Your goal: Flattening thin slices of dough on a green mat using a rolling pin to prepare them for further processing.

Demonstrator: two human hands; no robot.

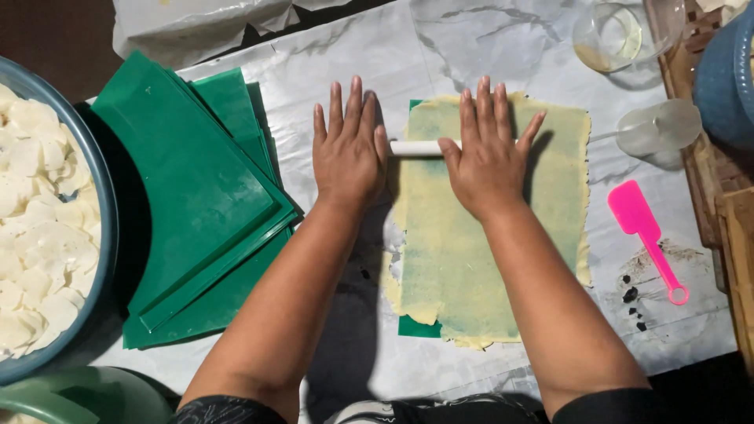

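A thin sheet of yellow dough (463,267) lies spread over a green plastic sheet (416,327) on a white marbled surface (408,63). A white rolling pin (416,148) lies across the far part of the dough. My left hand (349,149) presses flat on the pin's left end, fingers stretched and close together. My right hand (487,149) presses flat on the pin over the dough, fingers slightly spread. Most of the pin is hidden under both palms.
A stack of green plastic sheets (196,196) lies to the left. A grey-blue bowl (106,228) of pale round slices stands at far left. A pink spatula (646,235), a clear cup on its side (658,126) and a glass bowl (620,35) are at right.
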